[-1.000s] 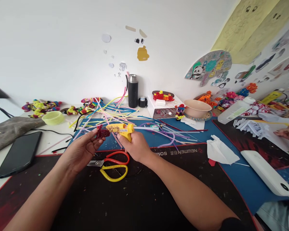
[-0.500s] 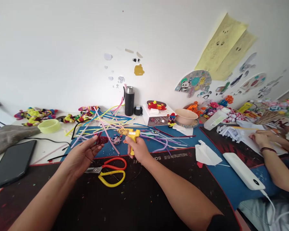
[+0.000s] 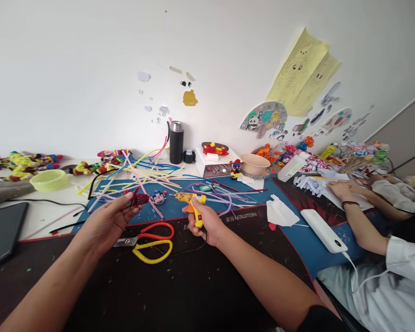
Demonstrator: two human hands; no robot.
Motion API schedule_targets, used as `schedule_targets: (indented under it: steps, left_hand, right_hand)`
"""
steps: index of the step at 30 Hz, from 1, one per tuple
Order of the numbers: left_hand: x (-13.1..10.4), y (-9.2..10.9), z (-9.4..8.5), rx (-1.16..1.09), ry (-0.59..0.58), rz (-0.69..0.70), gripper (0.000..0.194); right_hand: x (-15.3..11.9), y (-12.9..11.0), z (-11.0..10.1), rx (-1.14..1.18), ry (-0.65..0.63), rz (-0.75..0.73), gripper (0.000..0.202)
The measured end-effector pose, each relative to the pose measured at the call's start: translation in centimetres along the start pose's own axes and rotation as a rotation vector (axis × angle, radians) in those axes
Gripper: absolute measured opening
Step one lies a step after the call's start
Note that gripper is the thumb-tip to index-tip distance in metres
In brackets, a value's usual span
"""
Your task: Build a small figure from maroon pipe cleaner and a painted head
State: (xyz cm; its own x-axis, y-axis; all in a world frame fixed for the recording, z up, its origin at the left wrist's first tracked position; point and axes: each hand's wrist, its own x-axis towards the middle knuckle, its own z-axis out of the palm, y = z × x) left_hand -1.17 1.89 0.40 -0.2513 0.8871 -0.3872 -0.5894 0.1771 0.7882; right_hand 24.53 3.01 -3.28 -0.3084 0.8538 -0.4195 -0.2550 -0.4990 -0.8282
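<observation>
My left hand [image 3: 115,216] pinches a small dark red piece of twisted pipe cleaner [image 3: 138,199] between thumb and fingers. In my right hand [image 3: 205,221] is a yellow hot glue gun [image 3: 193,203], its nozzle pointing left toward the red piece but apart from it. A small pink, blue and white figure [image 3: 158,197] lies on the blue mat between the two. Below my hands, scissors [image 3: 154,244] with one red and one yellow handle rest on the black mat [image 3: 180,286]. Loose pipe cleaners [image 3: 141,173] in several colours are strewn behind.
A black thermos [image 3: 176,144] stands by the wall, near a white box [image 3: 200,166] and a beige bowl [image 3: 256,165]. At left are a green bowl [image 3: 49,180] and a dark tablet [image 3: 5,230]. A co-worker's hands [image 3: 342,189] and a white power bank [image 3: 323,230] are at right.
The view has turned to the right. My right hand has drawn the glue gun back, away from the left hand, and uncovered a small green item behind it. Both hands keep their holds.
</observation>
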Motion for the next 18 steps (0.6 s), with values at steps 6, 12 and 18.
schedule_targets:
  steps: [6,12,18]
  left_hand:
    - [-0.4,0.0,0.4,-0.004,-0.002,-0.004,0.035]
    - [-0.5,0.2,0.7,-0.008,0.023,-0.017,0.027]
    - [-0.7,0.4,0.8,-0.02,0.003,-0.026,0.023]
  right_hand:
    - [-0.3,-1.0,0.2,0.111,0.056,0.149,0.056]
    - [0.5,-1.4,0.2,-0.049,0.021,0.224,0.051]
    - [0.3,-1.2,-0.7,-0.363,-0.064,0.165,0.062]
